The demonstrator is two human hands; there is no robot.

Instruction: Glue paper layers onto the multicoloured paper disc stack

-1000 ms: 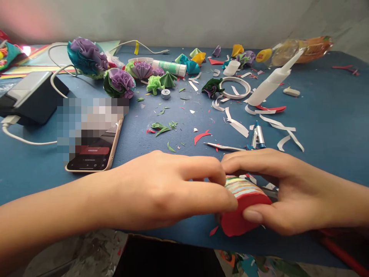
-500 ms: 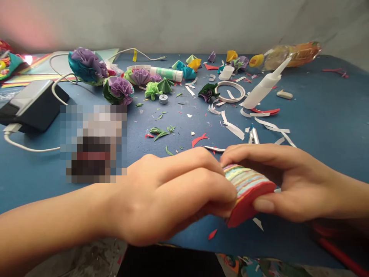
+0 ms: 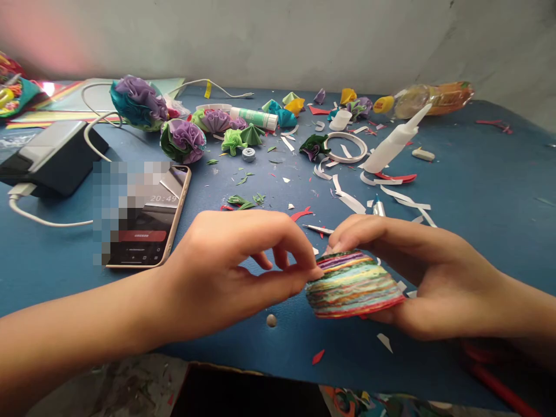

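from my feed the blue tabletop (image 3: 478,191) fills nearly everything, strewn with white paper strips and scraps, with purple-and-teal folded paper flowers (image 3: 138,103) at the back left, a black power bank (image 3: 52,156) with a white cable on the left and a smartphone in a pale case (image 3: 145,223) just beside it. my left hand (image 3: 226,269) pinches the left edge of the stack of multicoloured paper discs (image 3: 354,284) between thumb and fingertips, while my right hand (image 3: 417,278) grips the same stack, fingers over its top and thumb under it, holding it just above the table's near edge. a white glue bottle with a long nozzle (image 3: 391,147) lies well behind it, and a small round bead (image 3: 271,320) sits on the table near the stack.
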